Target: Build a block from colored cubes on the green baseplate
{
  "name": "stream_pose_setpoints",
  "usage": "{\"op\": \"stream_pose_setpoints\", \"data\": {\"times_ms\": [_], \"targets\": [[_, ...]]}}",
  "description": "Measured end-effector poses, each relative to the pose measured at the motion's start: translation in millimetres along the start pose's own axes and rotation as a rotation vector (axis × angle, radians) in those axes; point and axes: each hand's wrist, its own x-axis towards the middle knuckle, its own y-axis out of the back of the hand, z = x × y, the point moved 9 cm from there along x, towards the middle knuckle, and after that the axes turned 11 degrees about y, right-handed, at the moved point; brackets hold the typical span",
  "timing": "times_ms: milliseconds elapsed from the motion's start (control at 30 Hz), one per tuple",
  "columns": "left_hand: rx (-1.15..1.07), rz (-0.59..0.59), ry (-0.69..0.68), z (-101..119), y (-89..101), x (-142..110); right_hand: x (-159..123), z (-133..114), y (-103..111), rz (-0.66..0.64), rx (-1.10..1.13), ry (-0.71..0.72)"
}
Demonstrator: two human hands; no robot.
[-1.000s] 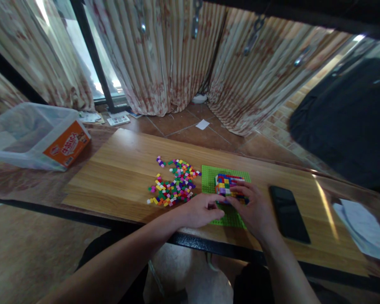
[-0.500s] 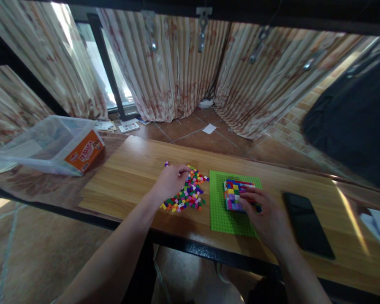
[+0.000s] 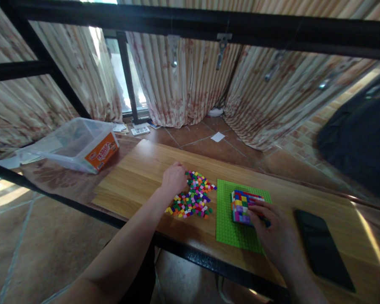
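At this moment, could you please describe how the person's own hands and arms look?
The left hand and right hand wear no gloves. No sleeve shows on the left forearm or right forearm, and I see no watch or bracelet. Any rings would be too small to make out.

Pleated beige curtains (image 3: 183, 84) with reddish blotches, dark-framed window (image 3: 118, 71) at left, daylight in the gap, black metal bars (image 3: 190, 24) across top, brown tiled floor (image 3: 194, 141), paler small tiles (image 3: 307, 122) at right, wood-topped bench (image 3: 139, 169), light streak (image 3: 372, 240) toward right end.
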Motion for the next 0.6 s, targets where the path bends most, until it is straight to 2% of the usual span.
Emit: {"op": "stream_pose_setpoints", "data": {"times_ms": [133, 300, 467, 533, 600], "targets": [[0.028, -0.017, -0.004, 4, -3.3, 0, 0, 1, 0, -0.017, -0.021, 0.018], [0.033, -0.048, 0.010, 1, 2.6, -3, 0, 1, -1, -0.023, -0.023, 0.019], [-0.049, -0.174, -0.171, 6, 2.3, -10, 1, -2, 0, -0.014, -0.033, 0.040], [-0.099, -0.158, -0.214, 10, 4.4, -8, 1, -2, -1, -0.014, -0.033, 0.042], [-0.134, -0.086, -0.227, 15, 7.9, -3, 2, -3, -1, -0.009, -0.028, 0.050]]}}
